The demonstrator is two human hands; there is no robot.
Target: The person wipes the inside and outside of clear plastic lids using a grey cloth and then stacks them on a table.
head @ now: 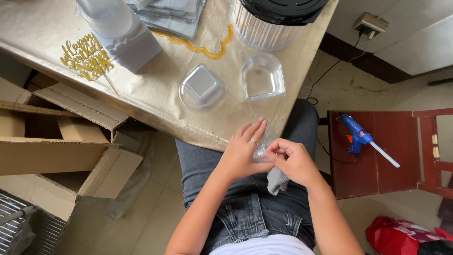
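A small clear plastic piece (261, 150) sits between the two hands over the person's lap, just off the near edge of the tabletop (155, 101). It is see-through and glossy, and mostly covered by fingers, so its full shape cannot be told; what shows runs up and away from the body, towards the tabletop edge. The left hand (243, 153), with a ring on one finger, lies against it with fingers stretched out and close together. The right hand (292, 160) is curled, its thumb and fingertips pinching the piece from the other side. A grey cloth (277, 180) hangs below the right hand onto the dark jeans.

On the tabletop just beyond lie two clear plastic lids: a round one with a square middle (202, 88) and, just right of it, a shield-shaped one (262, 76). Further back stands a ribbed white tub with a black lid (271, 21). At the far left lies a gold cut-out cake topper (87, 57) of looping script, beside a pale stack of cups (120, 30).

Left of the lap sit open cardboard boxes (61, 146). To the right, a blue glue gun (361, 137) rests on a red wooden chair (391, 156).
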